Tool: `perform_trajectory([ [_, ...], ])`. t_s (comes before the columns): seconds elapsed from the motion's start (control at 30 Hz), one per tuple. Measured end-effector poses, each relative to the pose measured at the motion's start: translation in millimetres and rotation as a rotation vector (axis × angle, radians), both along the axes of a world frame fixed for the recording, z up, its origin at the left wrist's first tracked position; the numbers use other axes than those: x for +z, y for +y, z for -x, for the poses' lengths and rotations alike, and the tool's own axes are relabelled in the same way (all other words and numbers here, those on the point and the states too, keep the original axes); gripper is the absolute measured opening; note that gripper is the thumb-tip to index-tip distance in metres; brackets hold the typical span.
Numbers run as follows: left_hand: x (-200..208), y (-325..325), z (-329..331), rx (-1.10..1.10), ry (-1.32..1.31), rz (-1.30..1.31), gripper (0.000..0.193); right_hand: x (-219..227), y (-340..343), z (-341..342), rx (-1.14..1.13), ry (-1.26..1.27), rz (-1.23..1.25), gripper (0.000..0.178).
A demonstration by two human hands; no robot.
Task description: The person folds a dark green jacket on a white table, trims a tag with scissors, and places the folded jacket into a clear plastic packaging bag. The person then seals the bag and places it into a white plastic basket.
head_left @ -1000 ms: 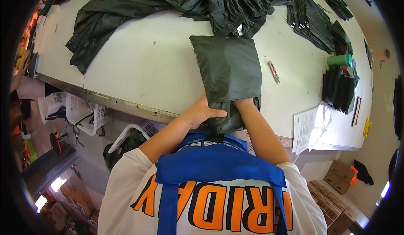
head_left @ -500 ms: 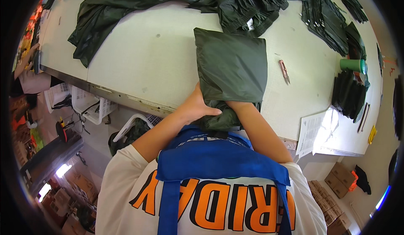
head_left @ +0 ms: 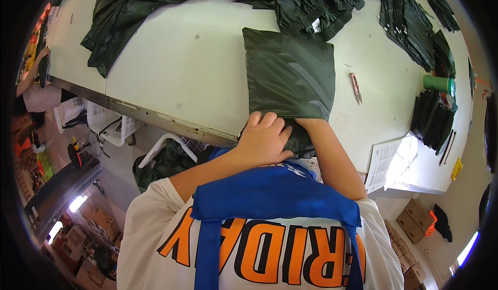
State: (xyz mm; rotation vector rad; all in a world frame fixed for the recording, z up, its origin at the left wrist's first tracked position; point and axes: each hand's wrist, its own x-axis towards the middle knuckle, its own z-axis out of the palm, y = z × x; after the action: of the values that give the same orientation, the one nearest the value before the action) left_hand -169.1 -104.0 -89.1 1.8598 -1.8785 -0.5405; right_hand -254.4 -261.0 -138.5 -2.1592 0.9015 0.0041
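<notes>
A flat, square dark green fabric pouch [head_left: 290,74] lies on the table in front of me, its mouth toward my body. My right hand [head_left: 310,124] is inside that mouth; only the wrist area shows, so its fingers are hidden. A bunched dark green garment [head_left: 300,140] sits at the mouth, between my two arms and partly under the pouch's edge. Across this bundle lies my left hand [head_left: 267,137], back upward, with fingers bent over the fabric and fingertips at the pouch's near edge.
Pink-handled thread snips [head_left: 355,88] lie right of the pouch. Dark green garments [head_left: 150,9] cover the far side. At right are a green cylinder [head_left: 438,84], stacked dark pieces [head_left: 431,116] and a paper sheet [head_left: 384,163]. White baskets [head_left: 106,121] stand below left; another person [head_left: 41,90] works beyond.
My left hand has shifted from the pouch's left edge onto the bundle at its mouth, back now upward. The pouch has moved slightly right and away; the right hand stays inside.
</notes>
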Motion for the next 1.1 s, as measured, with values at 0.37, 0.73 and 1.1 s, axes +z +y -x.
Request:
perform_trajectory([
  [0.37, -57.4, 20.9, -33.7, 0.677, 1.251, -0.288, 0.073, -21.5, 14.0, -12.2, 0.072, 0.093, 0.048, 0.056],
  [0.73, -56.4, 32.6, -40.8, 0.461, 0.922, -0.383, 0.083, 10.6, 43.2, 21.8, 0.2, -0.066, -0.036, 0.056],
  [1.1, -46.3, 61.8, -30.8, 0.538, 0.706, -0.402, 0.082, -9.9, 28.8, 103.5, -0.568, -0.033, -0.553, 0.043],
])
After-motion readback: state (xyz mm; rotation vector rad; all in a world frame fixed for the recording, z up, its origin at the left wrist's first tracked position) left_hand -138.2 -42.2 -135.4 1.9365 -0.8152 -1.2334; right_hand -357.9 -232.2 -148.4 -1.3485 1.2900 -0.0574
